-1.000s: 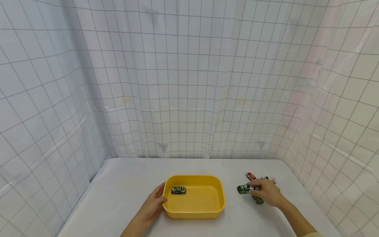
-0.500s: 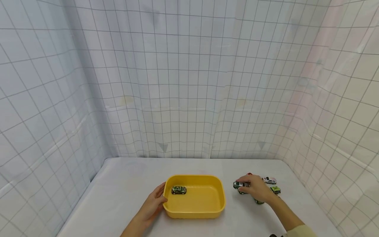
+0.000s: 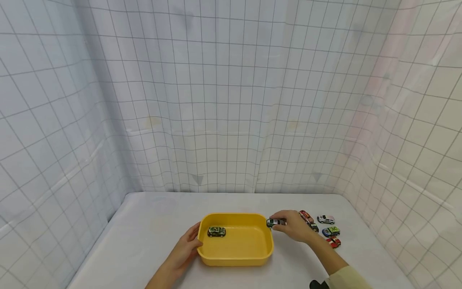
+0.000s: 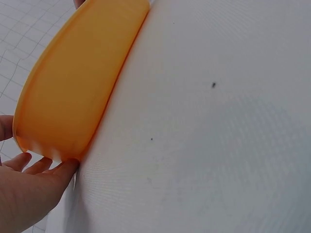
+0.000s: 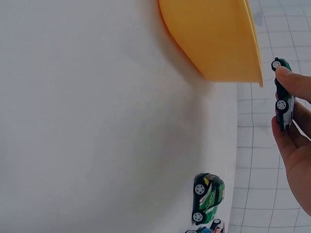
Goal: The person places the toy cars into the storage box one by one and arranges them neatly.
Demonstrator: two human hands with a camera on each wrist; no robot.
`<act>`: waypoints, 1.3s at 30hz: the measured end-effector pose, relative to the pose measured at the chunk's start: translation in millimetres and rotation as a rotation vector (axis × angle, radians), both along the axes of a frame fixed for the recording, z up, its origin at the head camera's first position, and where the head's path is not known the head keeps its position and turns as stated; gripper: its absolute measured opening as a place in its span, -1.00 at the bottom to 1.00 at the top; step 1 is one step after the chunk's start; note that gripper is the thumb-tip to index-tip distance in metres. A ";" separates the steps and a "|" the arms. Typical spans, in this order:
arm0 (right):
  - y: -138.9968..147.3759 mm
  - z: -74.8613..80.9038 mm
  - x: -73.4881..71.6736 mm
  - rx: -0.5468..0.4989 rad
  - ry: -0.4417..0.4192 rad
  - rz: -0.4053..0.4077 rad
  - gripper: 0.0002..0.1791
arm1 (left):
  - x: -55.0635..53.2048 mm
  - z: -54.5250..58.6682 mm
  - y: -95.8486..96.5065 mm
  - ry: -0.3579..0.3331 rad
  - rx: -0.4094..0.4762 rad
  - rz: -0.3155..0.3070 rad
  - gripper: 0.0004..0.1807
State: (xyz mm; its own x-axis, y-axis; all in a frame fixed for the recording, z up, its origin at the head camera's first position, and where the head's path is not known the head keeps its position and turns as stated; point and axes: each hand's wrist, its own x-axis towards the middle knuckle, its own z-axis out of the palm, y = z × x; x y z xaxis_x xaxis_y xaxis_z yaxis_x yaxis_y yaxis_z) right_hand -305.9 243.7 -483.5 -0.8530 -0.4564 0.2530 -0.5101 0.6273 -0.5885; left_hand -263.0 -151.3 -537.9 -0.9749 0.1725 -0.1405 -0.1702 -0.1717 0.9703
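Midway between the left and right edges of the white-covered table (image 3: 155, 212), the left hand (image 3: 185, 249) is gripping the left wall of a shallow yellow plastic tray (image 3: 236, 262) between thumb and fingers, while a green-and-black camouflage toy car (image 3: 216, 231) is sitting inside near the rear left corner. Having just come leftward, the right hand (image 3: 294, 226) is pinching a small white-and-dark-green toy car (image 3: 273, 222) above the table at the tray's right rim, separated from the others but not yet inside; toward the table's right edge, five red, green and white toy cars (image 3: 331, 231) are lying loose.
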 end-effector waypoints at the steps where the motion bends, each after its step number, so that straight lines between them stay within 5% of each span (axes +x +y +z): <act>1: -3.1 -0.7 -1.3 -0.010 -0.002 0.014 -0.70 | -0.4 0.4 0.1 0.002 -0.003 -0.001 -0.16; 20: -71.8 -15.5 -15.4 -0.025 -0.052 0.115 -0.72 | -2.5 -1.1 -0.2 -0.007 0.000 0.003 -0.15; 39: -115.1 -32.6 -30.1 0.017 -0.074 0.081 -0.77 | -0.8 0.0 1.6 -0.012 -0.007 0.000 -0.14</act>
State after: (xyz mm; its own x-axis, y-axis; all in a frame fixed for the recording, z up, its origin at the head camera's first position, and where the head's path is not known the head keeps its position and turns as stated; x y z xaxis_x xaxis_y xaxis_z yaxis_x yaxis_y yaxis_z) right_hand -336.0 128.7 -516.1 -0.8295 -0.5280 0.1819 -0.5147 0.5964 -0.6159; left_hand -263.8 -149.7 -538.0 -0.9732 0.1716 -0.1530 -0.1815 -0.1649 0.9695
